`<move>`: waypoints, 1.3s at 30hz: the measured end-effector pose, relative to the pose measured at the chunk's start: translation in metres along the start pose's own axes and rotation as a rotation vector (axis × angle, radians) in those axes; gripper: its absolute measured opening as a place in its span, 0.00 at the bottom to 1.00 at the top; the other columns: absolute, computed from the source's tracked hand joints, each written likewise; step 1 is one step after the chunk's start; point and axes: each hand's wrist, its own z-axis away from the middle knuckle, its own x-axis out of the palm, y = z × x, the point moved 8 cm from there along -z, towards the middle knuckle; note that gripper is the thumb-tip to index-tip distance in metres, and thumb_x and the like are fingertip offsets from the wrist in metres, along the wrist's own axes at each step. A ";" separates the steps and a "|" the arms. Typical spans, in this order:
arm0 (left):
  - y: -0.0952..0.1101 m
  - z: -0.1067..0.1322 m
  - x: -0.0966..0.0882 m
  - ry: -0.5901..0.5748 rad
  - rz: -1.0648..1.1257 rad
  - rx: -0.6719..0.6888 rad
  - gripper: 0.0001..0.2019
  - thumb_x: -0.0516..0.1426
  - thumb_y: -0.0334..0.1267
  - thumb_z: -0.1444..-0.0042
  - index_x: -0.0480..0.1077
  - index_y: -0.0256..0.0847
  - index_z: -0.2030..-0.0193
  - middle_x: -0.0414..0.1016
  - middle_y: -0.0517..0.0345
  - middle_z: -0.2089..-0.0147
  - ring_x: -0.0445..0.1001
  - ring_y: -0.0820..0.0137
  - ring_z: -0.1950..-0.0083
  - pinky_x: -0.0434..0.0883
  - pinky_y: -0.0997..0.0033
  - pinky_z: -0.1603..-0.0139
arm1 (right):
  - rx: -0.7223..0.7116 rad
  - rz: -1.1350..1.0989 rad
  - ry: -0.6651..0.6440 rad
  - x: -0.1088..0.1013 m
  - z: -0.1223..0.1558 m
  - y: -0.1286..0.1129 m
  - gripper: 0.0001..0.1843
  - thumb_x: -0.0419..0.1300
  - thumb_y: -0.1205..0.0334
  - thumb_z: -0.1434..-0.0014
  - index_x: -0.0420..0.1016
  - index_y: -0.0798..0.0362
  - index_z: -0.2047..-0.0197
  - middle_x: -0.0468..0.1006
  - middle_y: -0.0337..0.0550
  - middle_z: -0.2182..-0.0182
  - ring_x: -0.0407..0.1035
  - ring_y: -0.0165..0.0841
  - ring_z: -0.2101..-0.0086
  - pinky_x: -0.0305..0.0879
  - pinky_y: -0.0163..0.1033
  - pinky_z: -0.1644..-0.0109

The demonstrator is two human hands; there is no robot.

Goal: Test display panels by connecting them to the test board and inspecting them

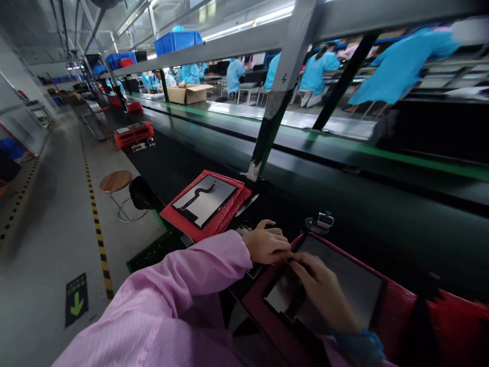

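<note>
My left hand (pixel 268 243) and my right hand (pixel 323 288) meet fingertip to fingertip, both closed. Whatever they pinch is hidden by the fingers. Beneath them lies a flat grey display panel (pixel 349 275) with a dark edge, resting on a red sleeve (pixel 262 303). A dark ribbon cable (pixel 296 308) on the panel runs up under my right hand. Left of my hands, a second display panel (pixel 208 204) with a curved black ribbon cable lies on a stack of red sleeves (pixel 183 224). A metal tally counter (pixel 324 221) stands just beyond my hands.
More red sleeves (pixel 458 316) lie at the right. A grey post (pixel 273 112) rises behind the bench, beside a long green conveyor (pixel 324 178). Farther left are a red stack (pixel 133 135), a stool (pixel 115 182) and a cardboard box (pixel 189 94). People in blue work beyond.
</note>
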 end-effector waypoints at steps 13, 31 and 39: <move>0.004 0.002 0.001 0.048 -0.030 0.053 0.15 0.51 0.42 0.27 0.77 0.41 0.57 0.82 0.55 0.56 0.76 0.64 0.48 0.51 0.51 0.27 | -0.019 0.023 0.012 0.003 0.000 0.006 0.19 0.55 0.41 0.45 0.75 0.47 0.67 0.81 0.49 0.63 0.71 0.46 0.56 0.67 0.53 0.47; -0.016 0.000 -0.019 0.113 0.081 -0.134 0.13 0.52 0.38 0.27 0.75 0.40 0.60 0.79 0.58 0.61 0.74 0.67 0.51 0.55 0.54 0.28 | -0.036 -0.159 -0.065 -0.012 0.000 -0.011 0.20 0.56 0.44 0.39 0.73 0.50 0.72 0.79 0.51 0.59 0.72 0.41 0.57 0.66 0.48 0.48; -0.009 -0.001 -0.017 0.051 0.133 0.007 0.10 0.52 0.38 0.31 0.74 0.42 0.60 0.79 0.59 0.60 0.73 0.67 0.49 0.47 0.51 0.25 | -0.154 -0.007 0.040 -0.006 -0.007 -0.017 0.07 0.56 0.60 0.42 0.72 0.50 0.70 0.79 0.45 0.64 0.71 0.39 0.59 0.67 0.46 0.49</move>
